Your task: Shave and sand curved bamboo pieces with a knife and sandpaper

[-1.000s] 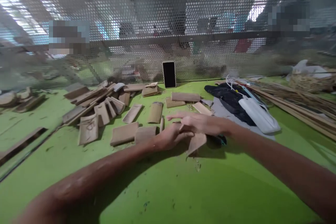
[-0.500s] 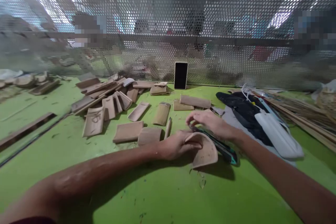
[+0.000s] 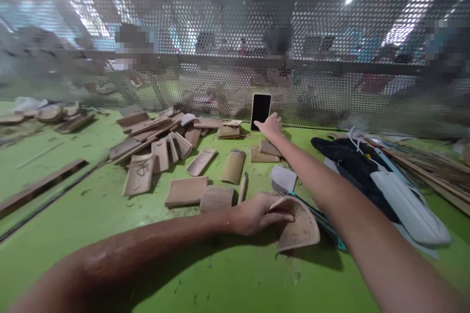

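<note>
My left hand (image 3: pixel 257 214) is closed on the edge of a curved bamboo piece (image 3: pixel 299 227) above the green table. Stretched out to the back, my right hand (image 3: pixel 270 126) has its fingers apart at the lower right of an upright phone (image 3: pixel 261 109), whose screen is dark. A green and black cutter (image 3: pixel 325 222) lies right of the curved piece, partly under my right forearm. Left of my left hand are a short curved bamboo piece (image 3: pixel 216 199), a pencil-like stick (image 3: pixel 243 188) and an upright-grained piece (image 3: pixel 233 167). Grey sandpaper (image 3: pixel 282 178) lies behind the cutter.
A pile of bamboo pieces (image 3: pixel 157 139) spreads over the back left. Black cloth (image 3: pixel 352 166), a white case (image 3: pixel 409 208) and long strips (image 3: pixel 433 171) lie on the right. A perforated metal screen (image 3: pixel 220 78) borders the green table (image 3: pixel 205 274); people show behind it.
My right hand has left the cutter and reached forward to the phone. The sandpaper is now uncovered. My left hand keeps hold of the curved piece. The view has shifted slightly.
</note>
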`<action>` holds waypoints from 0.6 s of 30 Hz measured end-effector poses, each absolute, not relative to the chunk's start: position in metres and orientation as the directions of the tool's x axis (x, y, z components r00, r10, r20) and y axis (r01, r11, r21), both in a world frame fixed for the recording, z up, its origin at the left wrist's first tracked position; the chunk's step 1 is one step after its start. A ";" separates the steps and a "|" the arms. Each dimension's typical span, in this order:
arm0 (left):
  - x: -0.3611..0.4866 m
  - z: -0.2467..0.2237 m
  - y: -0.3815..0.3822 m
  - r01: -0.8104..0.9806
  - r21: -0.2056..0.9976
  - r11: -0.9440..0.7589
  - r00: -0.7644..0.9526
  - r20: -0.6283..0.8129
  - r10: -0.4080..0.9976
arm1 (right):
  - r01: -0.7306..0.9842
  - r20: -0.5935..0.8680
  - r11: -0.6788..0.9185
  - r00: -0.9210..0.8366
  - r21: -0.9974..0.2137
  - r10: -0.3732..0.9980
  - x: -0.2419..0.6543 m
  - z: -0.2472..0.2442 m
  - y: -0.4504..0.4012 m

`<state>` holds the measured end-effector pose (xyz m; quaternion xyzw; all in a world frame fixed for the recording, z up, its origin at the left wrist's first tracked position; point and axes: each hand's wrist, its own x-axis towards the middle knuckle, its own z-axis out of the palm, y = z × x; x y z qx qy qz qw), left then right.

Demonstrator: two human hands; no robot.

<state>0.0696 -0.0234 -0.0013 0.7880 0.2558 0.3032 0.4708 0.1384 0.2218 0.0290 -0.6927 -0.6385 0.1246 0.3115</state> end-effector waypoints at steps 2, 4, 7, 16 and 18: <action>0.069 -0.001 -0.022 0.103 0.895 -0.435 0.692 0.249 0.677 | 0.813 0.239 -0.020 0.195 -0.583 0.951 0.126 0.024 0.230; 0.069 -0.002 -0.021 0.092 0.894 -0.438 0.698 0.256 0.669 | 0.827 0.276 -0.026 0.216 -0.562 0.937 0.118 0.019 0.236; 0.068 -0.005 -0.018 0.077 0.889 -0.451 0.710 0.269 0.651 | 0.867 0.371 -0.013 0.226 -0.498 0.901 0.113 0.012 0.246; 0.065 -0.005 -0.014 0.100 0.874 -0.475 0.708 0.273 0.651 | 0.820 0.352 -0.035 0.283 -0.571 0.892 0.108 0.011 0.256; 0.065 -0.005 -0.014 0.103 0.884 -0.456 0.711 0.256 0.656 | 0.781 0.319 -0.023 0.281 -0.624 0.905 0.113 0.011 0.254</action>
